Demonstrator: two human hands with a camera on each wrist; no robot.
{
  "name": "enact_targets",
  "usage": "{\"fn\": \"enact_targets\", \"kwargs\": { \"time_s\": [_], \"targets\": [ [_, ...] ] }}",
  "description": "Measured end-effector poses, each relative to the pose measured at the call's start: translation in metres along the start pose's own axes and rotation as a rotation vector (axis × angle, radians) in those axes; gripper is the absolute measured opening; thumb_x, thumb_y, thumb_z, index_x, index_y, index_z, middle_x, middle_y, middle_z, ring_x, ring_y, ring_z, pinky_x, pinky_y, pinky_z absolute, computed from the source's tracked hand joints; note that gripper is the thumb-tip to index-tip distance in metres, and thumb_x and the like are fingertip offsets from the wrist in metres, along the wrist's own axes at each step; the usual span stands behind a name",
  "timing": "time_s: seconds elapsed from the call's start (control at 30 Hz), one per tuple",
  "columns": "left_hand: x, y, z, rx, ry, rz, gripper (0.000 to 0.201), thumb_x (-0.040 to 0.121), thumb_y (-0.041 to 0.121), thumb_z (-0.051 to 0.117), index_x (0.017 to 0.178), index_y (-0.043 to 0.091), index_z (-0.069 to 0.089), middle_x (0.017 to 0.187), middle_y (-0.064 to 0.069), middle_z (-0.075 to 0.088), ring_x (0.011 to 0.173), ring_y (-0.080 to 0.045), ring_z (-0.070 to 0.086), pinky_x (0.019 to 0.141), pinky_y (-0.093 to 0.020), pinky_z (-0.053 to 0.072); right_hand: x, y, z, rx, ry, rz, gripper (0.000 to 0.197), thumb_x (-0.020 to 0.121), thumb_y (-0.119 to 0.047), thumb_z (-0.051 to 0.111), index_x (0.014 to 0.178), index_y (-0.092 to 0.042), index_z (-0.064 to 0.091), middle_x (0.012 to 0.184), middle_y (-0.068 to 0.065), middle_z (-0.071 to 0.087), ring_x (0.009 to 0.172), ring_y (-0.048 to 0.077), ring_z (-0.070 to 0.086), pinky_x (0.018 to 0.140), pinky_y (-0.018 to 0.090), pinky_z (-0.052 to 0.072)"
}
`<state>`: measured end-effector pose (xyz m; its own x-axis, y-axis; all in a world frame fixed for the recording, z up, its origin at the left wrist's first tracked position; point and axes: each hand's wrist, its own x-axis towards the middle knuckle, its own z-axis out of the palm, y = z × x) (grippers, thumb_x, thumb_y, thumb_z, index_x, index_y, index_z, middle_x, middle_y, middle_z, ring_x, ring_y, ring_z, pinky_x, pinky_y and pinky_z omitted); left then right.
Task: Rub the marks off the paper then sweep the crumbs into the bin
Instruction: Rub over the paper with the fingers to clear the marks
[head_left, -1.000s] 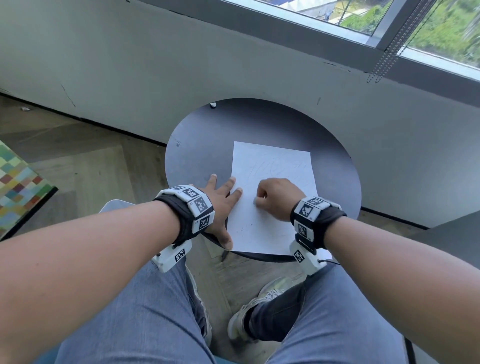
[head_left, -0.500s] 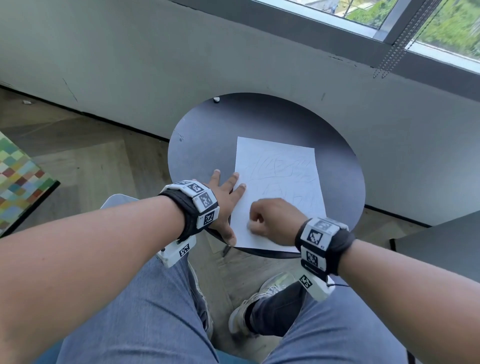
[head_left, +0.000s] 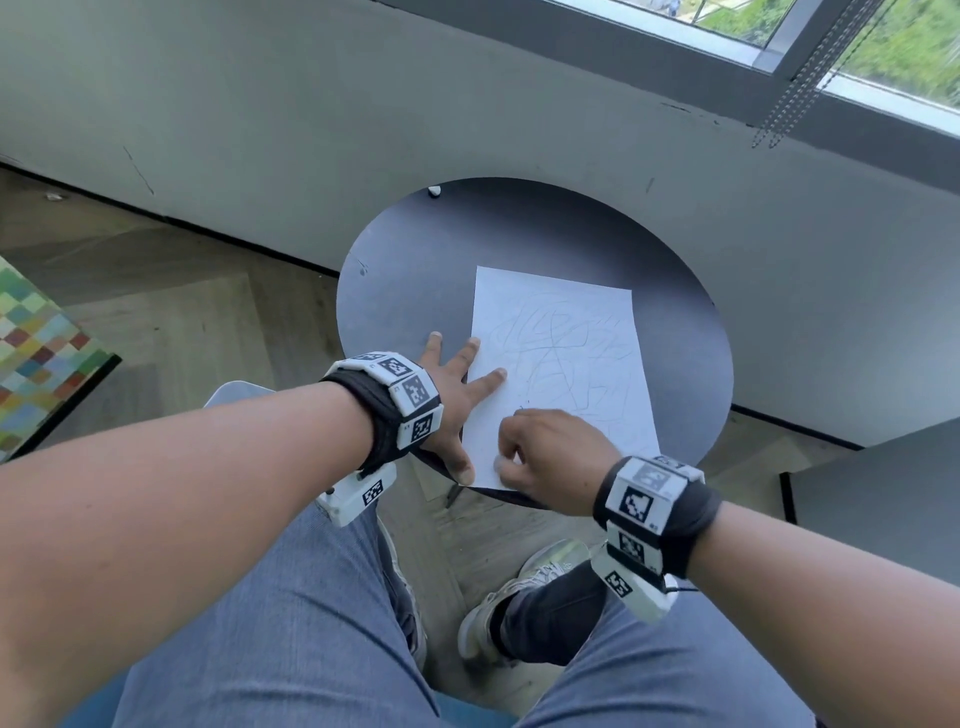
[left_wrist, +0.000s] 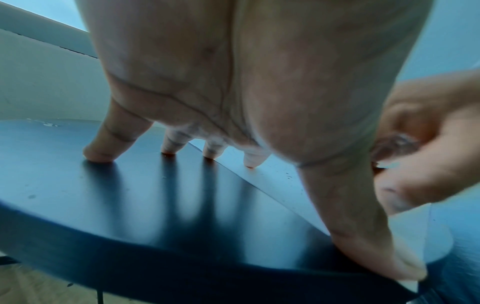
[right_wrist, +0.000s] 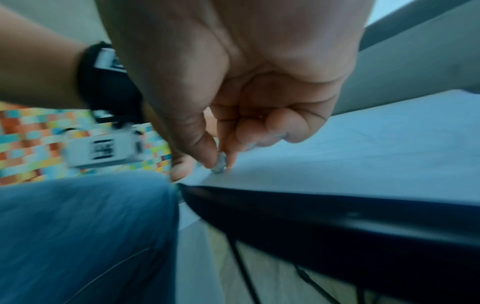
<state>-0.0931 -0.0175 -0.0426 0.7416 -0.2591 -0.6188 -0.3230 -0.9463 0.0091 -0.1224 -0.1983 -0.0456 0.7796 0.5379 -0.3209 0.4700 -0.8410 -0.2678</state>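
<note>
A white sheet of paper (head_left: 561, 374) covered in faint pencil scribbles lies on a round dark table (head_left: 519, 234). My left hand (head_left: 457, 384) lies flat with fingers spread, pressing the sheet's left edge (left_wrist: 259, 174) and the tabletop (left_wrist: 130, 195). My right hand (head_left: 540, 457) is curled at the sheet's near left corner and pinches a small greyish eraser (right_wrist: 219, 163) between thumb and fingertip, its tip on the paper (right_wrist: 363, 160). In the head view the eraser is mostly hidden by the fingers. A few dark crumbs (left_wrist: 288, 175) lie on the sheet.
A small white object (head_left: 434, 191) sits at the table's far edge by the grey wall (head_left: 363, 130). A patterned rug (head_left: 36, 353) lies on the wooden floor to the left. My knees (head_left: 291, 623) are under the table's near edge. No bin is in view.
My right hand has slid toward me along the paper, from mid-sheet down to the near left corner. The left hand has stayed pressing the left edge.
</note>
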Motion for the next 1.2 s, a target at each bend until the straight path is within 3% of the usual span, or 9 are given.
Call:
{"fn": "enact_targets", "kwargs": {
  "time_s": [0.27,0.4,0.6,0.77,0.87,0.97,1.1,1.2],
  "targets": [
    [-0.001,0.002,0.001,-0.065,0.025,-0.016,0.129,0.067,0.079,0.073,0.158,0.045,-0.012,0.167,0.000,-0.026,0.151,-0.046,-0.020,0.112,-0.073,0.020,0.033,0.042,-0.022,0.049,0.132,0.259,0.013,0.092,-0.033,0.055,0.086,-0.022,0.058,0.092,-0.005,0.060,0.090,0.020,0.057,0.079,0.038,0.051],
    [0.002,0.004,0.003,-0.100,0.039,-0.030,0.126,0.066,0.087,0.065,0.157,0.047,-0.013,0.167,0.002,-0.027,0.152,-0.044,-0.021,0.111,-0.076,0.017,0.022,0.032,-0.017,-0.012,0.142,0.196,0.014,0.094,-0.035,0.053,0.086,-0.023,0.055,0.093,-0.006,0.056,0.087,0.020,0.055,0.078,0.039,0.050],
    [0.010,0.005,0.012,-0.067,0.061,-0.047,0.134,0.059,0.093,0.064,0.155,0.047,-0.017,0.166,0.003,-0.030,0.152,-0.045,-0.018,0.109,-0.081,0.018,-0.017,-0.004,0.009,-0.026,0.069,-0.056,0.017,0.095,-0.039,0.052,0.085,-0.025,0.055,0.088,-0.009,0.054,0.080,0.016,0.054,0.071,0.037,0.050],
    [0.009,0.005,0.010,-0.072,0.057,-0.042,0.136,0.057,0.092,0.066,0.155,0.047,-0.016,0.166,0.003,-0.029,0.152,-0.045,-0.018,0.108,-0.082,0.018,-0.004,0.029,0.000,0.075,0.099,0.171,0.015,0.091,-0.036,0.055,0.081,-0.024,0.055,0.086,-0.009,0.057,0.084,0.019,0.056,0.078,0.038,0.051],
    [0.008,0.004,0.009,-0.074,0.053,-0.040,0.135,0.058,0.092,0.065,0.155,0.048,-0.016,0.166,0.003,-0.029,0.152,-0.045,-0.018,0.108,-0.081,0.018,0.002,0.042,-0.006,0.049,0.152,0.275,0.015,0.090,-0.033,0.053,0.081,-0.022,0.054,0.087,-0.007,0.058,0.084,0.021,0.055,0.075,0.038,0.050],
    [0.007,0.004,0.009,-0.069,0.052,-0.038,0.135,0.057,0.094,0.063,0.155,0.047,-0.017,0.166,0.003,-0.029,0.152,-0.045,-0.018,0.108,-0.081,0.020,-0.006,0.028,0.002,0.029,0.187,0.232,0.015,0.093,-0.034,0.051,0.084,-0.021,0.053,0.089,-0.006,0.057,0.082,0.021,0.055,0.075,0.039,0.050],
    [0.007,0.005,0.009,-0.063,0.052,-0.038,0.134,0.059,0.094,0.062,0.156,0.046,-0.017,0.166,0.002,-0.029,0.152,-0.045,-0.018,0.108,-0.080,0.020,-0.024,-0.001,0.021,0.025,0.139,0.032,0.016,0.095,-0.037,0.051,0.086,-0.023,0.051,0.088,-0.008,0.053,0.079,0.018,0.053,0.071,0.037,0.049],
    [0.008,0.006,0.009,-0.059,0.051,-0.039,0.134,0.059,0.093,0.063,0.156,0.046,-0.017,0.166,0.002,-0.029,0.152,-0.046,-0.018,0.107,-0.080,0.021,-0.018,0.004,0.016,0.077,0.113,0.054,0.016,0.093,-0.038,0.053,0.084,-0.025,0.053,0.086,-0.009,0.054,0.081,0.016,0.054,0.074,0.037,0.050]
  ]
}}
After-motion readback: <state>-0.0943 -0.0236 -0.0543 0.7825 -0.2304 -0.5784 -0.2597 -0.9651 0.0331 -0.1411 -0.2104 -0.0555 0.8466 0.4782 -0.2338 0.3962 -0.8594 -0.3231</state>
